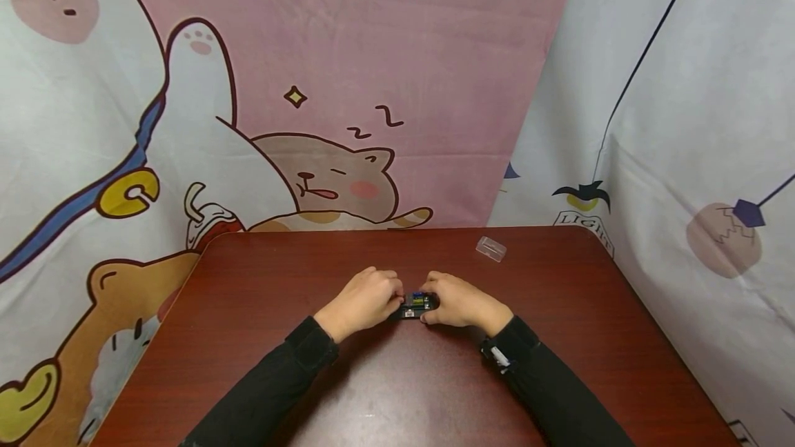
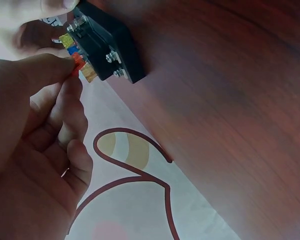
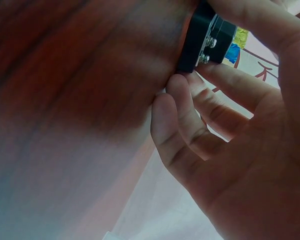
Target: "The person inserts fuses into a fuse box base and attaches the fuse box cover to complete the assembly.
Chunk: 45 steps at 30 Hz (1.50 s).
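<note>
Near the middle of the table, a black fuse block [image 1: 410,313] sits between both hands. In the left wrist view, screw terminals and a row of coloured blade fuses stand out from its top: a yellow fuse [image 2: 66,40], a blue fuse [image 2: 72,50] and a tan fuse [image 2: 89,73]. Thumb and fingertip of my left hand [image 1: 368,299] pinch a red fuse [image 2: 78,61] in that row, partly hidden by the thumb. My right hand [image 1: 461,303] grips the block's right end between thumb and fingers, with its other fingertips close to the tabletop.
A clear plastic cover [image 1: 491,248] lies toward the back right of the brown table [image 1: 286,261]. Behind the table's far edge hangs a printed cloth [image 1: 422,54] with cartoon animals, and a pale cloth [image 1: 683,123] hangs on the right.
</note>
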### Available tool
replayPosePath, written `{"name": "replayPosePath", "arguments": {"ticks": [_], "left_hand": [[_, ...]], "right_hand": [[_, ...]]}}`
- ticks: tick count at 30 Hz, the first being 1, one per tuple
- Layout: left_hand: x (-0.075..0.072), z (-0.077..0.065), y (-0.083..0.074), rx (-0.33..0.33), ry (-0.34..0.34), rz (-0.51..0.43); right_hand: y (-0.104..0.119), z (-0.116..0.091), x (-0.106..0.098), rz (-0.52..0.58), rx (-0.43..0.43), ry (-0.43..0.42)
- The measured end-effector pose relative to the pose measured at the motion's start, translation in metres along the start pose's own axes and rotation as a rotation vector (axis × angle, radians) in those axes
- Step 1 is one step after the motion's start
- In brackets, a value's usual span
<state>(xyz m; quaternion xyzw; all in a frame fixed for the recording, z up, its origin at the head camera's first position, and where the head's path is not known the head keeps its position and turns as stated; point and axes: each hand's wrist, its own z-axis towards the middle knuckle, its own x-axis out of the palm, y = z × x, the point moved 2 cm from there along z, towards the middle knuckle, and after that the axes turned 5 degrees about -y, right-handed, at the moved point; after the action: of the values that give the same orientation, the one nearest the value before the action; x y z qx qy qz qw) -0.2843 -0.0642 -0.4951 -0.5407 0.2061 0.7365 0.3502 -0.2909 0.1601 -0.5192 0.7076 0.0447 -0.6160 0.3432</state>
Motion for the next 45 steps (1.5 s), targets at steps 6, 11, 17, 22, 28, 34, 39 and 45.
{"name": "replayPosePath", "arguments": {"ticks": [6, 11, 17, 22, 28, 34, 39, 45], "left_hand": [[0.0008, 0.0003, -0.0004, 0.002, 0.011, -0.011], [0.0022, 0.0013, -0.0012, -0.002, 0.02, -0.031], [-0.0006, 0.0074, -0.0066, 0.001, 0.04, -0.024], [-0.0014, 0.0083, -0.0085, 0.012, 0.051, -0.004], [0.0004, 0.0067, -0.0079, 0.009, 0.06, -0.006], [0.0006, 0.0032, -0.0087, -0.001, 0.053, -0.008], [0.0002, 0.0041, -0.0091, 0.0, 0.052, 0.011], [0.0003, 0.0049, -0.0074, 0.002, 0.071, 0.025]], "right_hand": [[0.0, 0.0005, 0.0, -0.002, -0.004, -0.001], [-0.0022, 0.0002, -0.0008, -0.004, 0.001, 0.004], [-0.0047, -0.0016, -0.0033, -0.002, 0.01, 0.001], [-0.0048, -0.001, -0.0023, -0.014, 0.003, 0.0], [-0.0023, 0.0002, 0.0004, -0.011, 0.007, 0.002], [0.0005, 0.001, 0.0023, -0.007, 0.002, 0.011], [0.0003, 0.001, 0.0015, -0.002, 0.001, 0.006], [-0.0004, 0.0005, 0.0012, 0.003, -0.01, 0.0]]}}
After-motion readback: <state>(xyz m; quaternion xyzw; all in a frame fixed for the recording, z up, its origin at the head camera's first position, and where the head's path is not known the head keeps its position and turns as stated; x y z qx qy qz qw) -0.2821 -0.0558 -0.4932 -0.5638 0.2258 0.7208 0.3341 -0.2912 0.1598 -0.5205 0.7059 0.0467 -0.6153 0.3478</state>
